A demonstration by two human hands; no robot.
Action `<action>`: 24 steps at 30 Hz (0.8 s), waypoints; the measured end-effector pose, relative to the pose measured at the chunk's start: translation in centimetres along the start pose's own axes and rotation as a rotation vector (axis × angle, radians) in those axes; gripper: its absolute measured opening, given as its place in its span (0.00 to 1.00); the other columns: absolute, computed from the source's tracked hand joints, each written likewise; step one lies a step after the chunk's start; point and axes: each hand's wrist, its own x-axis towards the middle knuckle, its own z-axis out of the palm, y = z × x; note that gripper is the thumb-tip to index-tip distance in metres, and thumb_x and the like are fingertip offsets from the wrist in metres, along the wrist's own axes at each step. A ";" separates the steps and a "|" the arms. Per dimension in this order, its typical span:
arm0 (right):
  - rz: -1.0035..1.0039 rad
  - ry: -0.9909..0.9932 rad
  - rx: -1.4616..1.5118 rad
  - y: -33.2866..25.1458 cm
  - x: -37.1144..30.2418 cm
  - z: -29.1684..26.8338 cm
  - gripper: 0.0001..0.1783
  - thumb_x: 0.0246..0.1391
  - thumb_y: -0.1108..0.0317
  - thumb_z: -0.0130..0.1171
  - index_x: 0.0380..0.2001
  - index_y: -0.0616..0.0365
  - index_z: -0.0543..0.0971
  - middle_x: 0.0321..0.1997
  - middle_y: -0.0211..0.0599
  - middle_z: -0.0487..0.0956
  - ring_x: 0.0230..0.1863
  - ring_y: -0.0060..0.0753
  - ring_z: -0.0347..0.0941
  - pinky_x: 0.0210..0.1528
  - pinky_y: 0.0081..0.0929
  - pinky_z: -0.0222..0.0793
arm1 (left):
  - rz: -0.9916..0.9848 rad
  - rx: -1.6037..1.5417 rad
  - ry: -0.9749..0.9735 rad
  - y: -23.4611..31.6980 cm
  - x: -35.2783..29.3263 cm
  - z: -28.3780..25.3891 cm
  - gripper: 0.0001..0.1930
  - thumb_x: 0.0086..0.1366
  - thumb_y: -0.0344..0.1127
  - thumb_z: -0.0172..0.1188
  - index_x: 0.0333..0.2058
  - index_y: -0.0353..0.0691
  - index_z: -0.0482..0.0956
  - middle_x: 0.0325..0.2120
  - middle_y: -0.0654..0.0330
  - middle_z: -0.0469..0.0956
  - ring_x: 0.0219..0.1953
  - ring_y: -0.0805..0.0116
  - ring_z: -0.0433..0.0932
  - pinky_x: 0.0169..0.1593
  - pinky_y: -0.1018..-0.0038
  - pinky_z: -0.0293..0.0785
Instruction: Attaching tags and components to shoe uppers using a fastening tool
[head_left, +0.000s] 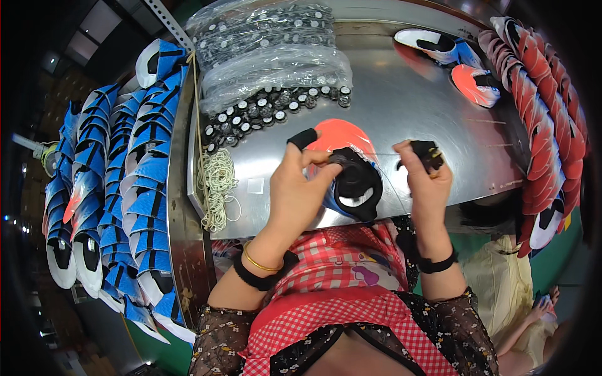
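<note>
My left hand [299, 188], a black cover on its index finger, pinches the dark collar of a shoe upper [342, 133]. This upper has an orange-red toe and blue sides, and its toe faces away from me over the metal table. My right hand [428, 182] is raised to the right of the upper, fingers curled and thumb pressed in. Black covering wraps its fingertips, with a small brass-coloured piece on it. A thin thread [384, 154] stretches between the upper and my right hand. Whether a needle is also in that hand is hidden.
Black round parts with white discs [251, 113] lie at the table's [401, 81] back left, beside clear plastic bags [269, 62]. Pale cord [217, 182] is heaped at the left edge. Blue uppers [147, 207] hang left, red ones [542, 125] right. Another person's hand [544, 308] shows lower right.
</note>
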 end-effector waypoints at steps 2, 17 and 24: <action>-0.124 -0.043 -0.153 1.0 0.5 -2.3 0.07 0.53 0.73 0.61 0.36 0.61 0.79 0.35 0.29 0.80 0.33 0.14 0.72 0.37 0.15 0.67 | 0.023 0.029 0.011 -0.4 0.2 0.2 0.20 0.53 0.34 0.65 0.42 0.33 0.70 0.33 0.57 0.81 0.38 0.63 0.80 0.43 0.71 0.73; 0.083 -0.077 0.079 -1.2 0.6 0.6 0.08 0.53 0.69 0.61 0.34 0.62 0.77 0.29 0.31 0.80 0.27 0.15 0.70 0.30 0.16 0.66 | 0.064 0.323 -0.529 -2.1 0.0 -0.3 0.17 0.55 0.34 0.63 0.40 0.33 0.70 0.33 0.56 0.80 0.40 0.59 0.79 0.44 0.69 0.73; -0.148 -0.164 -0.491 1.2 -1.2 0.9 0.06 0.47 0.73 0.65 0.26 0.60 0.77 0.21 0.31 0.75 0.22 0.20 0.70 0.25 0.20 0.64 | -0.257 -0.629 -0.346 0.6 -0.4 0.0 0.21 0.64 0.27 0.50 0.55 0.37 0.61 0.43 0.56 0.72 0.41 0.70 0.77 0.47 0.73 0.71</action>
